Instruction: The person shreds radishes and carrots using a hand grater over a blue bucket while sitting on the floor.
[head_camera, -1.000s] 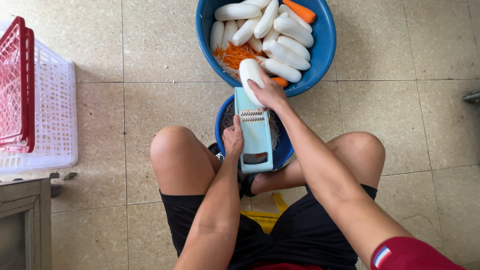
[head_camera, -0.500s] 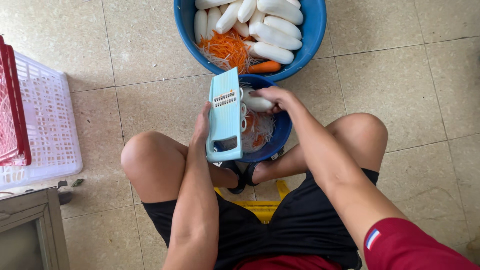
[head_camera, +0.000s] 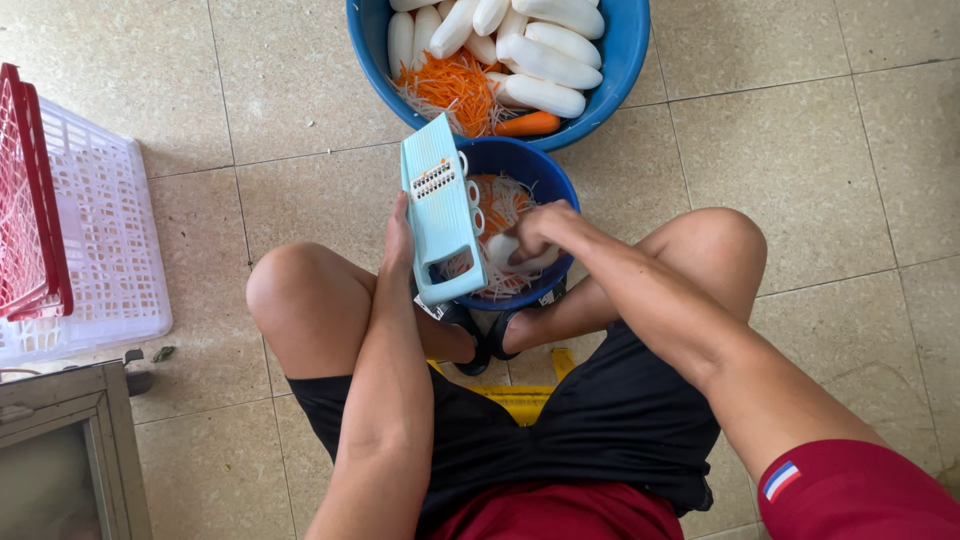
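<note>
Holding the light blue grater (head_camera: 441, 210) upright in my closed left hand (head_camera: 398, 232), I grip a white radish piece (head_camera: 505, 250) with my right hand (head_camera: 540, 228) inside the small blue bowl (head_camera: 545, 170).

Pale blue grater (head_camera: 442, 215): smooth moulded plastic with a slight sheen. Small bowl (head_camera: 548, 168) and large basin (head_camera: 628, 60): glossy blue plastic. Peeled white radishes (head_camera: 545, 62): smooth, moist-looking skinless surface; shredded carrot (head_camera: 450, 88): fine, stringy strands. Floor (head_camera: 800, 170): beige speckled tiles, matt, with dark grout lines. White crate (head_camera: 95, 240): perforated plastic lattice. Shorts (head_camera: 590, 430): matt black cloth.
</note>
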